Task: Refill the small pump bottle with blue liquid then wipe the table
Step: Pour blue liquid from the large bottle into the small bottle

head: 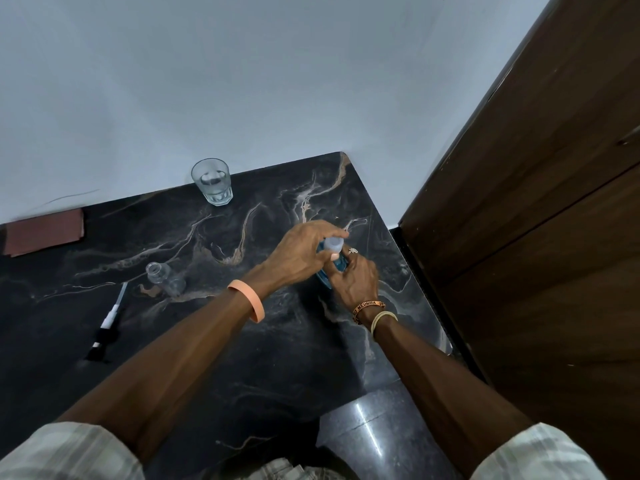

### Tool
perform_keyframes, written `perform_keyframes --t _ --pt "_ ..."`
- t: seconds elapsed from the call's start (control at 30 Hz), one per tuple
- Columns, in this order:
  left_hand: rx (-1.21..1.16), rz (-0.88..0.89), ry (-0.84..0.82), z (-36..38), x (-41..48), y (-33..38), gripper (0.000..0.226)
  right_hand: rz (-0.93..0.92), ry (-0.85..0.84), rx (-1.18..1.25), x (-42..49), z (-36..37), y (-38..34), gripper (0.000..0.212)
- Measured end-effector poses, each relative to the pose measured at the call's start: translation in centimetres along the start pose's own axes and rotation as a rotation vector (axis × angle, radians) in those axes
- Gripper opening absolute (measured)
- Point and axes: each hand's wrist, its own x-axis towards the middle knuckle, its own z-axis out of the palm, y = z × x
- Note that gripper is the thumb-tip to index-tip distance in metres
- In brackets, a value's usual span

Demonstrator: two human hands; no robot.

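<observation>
left grip point(301, 254) pinches the white cap point(335, 242), right grip point(355, 280) holds the blue bottle point(341, 266).

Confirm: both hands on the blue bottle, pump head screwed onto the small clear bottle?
No: the head view shows the pump head lying on the table beside the small clear bottle. Left hand and right hand are on the blue bottle.

we see both hands over the dark marble table point(242, 341). the left hand point(301, 252) pinches the pale cap point(334, 242) of a bottle of blue liquid point(323, 279), while the right hand point(355, 280) grips its body. to the left the small pump bottle point(165, 278) stands uncapped, its pump point(105, 327) lying on the table near it. a glass point(212, 181) stands by the wall, a flat reddish-brown piece point(45, 233) at the far left edge.
</observation>
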Motion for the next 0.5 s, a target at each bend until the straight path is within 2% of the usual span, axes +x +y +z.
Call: perform_keyframes --t 0.1,0.17,0.23,0.3,0.43,0.5 --pt "0.015 -0.042 0.039 0.02 0.23 0.05 0.049 -0.03 0.016 0.0 0.14 -0.14 -0.02 0.048" --pt "0.023 -0.021 -0.03 0.14 0.07 -0.03 0.061 -0.059 0.033 0.02 0.03 -0.23 -0.02 0.049" --pt "0.023 0.006 -0.057 0.18 -0.02 -0.17 0.054 -0.035 0.028 0.005 -0.03 -0.16 0.01 0.045" --pt "0.016 -0.007 -0.008 0.18 0.05 -0.26 0.043 0.006 0.002 -0.023 0.05 -0.03 0.09 0.043" --pt "0.025 -0.043 -0.021 -0.1 0.2 0.09 0.063 -0.06 0.027 0.01 0.08 -0.15 0.19 0.048" --pt "-0.01 -0.04 -0.038 -0.22 0.21 0.2 0.054 -0.023 0.015 0.012 0.12 -0.13 0.24 0.044"
